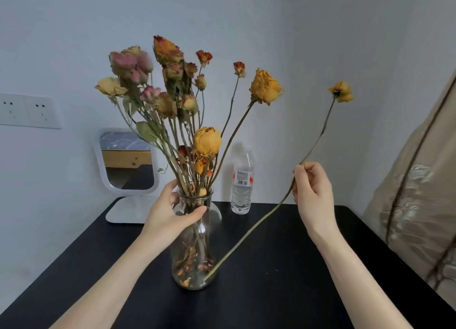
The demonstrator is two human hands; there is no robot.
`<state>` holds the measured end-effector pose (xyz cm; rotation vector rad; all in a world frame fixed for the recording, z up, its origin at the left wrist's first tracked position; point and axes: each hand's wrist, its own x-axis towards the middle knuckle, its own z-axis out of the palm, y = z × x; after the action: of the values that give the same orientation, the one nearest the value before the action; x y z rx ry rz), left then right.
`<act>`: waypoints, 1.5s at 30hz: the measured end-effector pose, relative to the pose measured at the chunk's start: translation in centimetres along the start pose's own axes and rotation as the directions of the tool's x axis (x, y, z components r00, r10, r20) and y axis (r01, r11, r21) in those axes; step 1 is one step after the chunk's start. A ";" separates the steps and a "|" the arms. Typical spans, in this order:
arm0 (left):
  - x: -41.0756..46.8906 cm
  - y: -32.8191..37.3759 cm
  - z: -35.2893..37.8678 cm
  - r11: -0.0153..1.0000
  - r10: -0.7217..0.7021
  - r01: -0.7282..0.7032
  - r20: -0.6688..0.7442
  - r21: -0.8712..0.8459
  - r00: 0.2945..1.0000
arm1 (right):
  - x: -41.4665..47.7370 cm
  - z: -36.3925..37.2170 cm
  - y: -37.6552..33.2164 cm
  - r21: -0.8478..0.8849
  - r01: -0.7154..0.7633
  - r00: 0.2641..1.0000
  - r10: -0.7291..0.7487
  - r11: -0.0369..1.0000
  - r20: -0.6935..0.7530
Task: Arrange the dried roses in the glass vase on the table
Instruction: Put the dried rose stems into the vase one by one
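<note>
A clear glass vase [212, 220] stands on the black table [271, 279], full of several dried roses [172, 86] in yellow, orange and pink, with loose petals at its bottom. My left hand [170, 212] grips the vase's neck. My right hand [313, 193] pinches the long stem of a single yellow dried rose [341, 91], held outside the vase to the right. That stem slants down to the left and its lower end lies in front of the vase's base.
A plastic water bottle [243, 183] stands behind the vase. A white-framed mirror [128, 165] sits at the table's back left. Wall sockets [27, 110] are on the left wall. A beige curtain or fabric [419, 193] hangs at the right.
</note>
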<state>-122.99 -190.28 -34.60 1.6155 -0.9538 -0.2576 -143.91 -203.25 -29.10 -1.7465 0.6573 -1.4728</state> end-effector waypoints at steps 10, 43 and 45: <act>0.5 0.6 -2.2 0.984 -0.031 0.075 0.268 -0.159 0.963 | -0.1 0.2 -0.2 0.006 0.007 1.000 -0.007 1.000 0.023; 0.1 0.6 -1.3 0.997 -0.035 0.045 0.172 -0.055 0.985 | 6.6 0.8 -9.0 0.007 0.342 0.932 -0.338 0.940 -0.128; 0.1 0.6 -1.3 0.997 -0.043 0.054 0.175 -0.054 0.984 | 6.8 1.3 -9.5 -0.011 0.370 0.925 -0.369 0.929 -0.093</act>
<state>-122.35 -189.43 -33.67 1.5826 -1.0301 -0.4622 -141.99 -202.71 -17.53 -1.8776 0.3786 -1.8179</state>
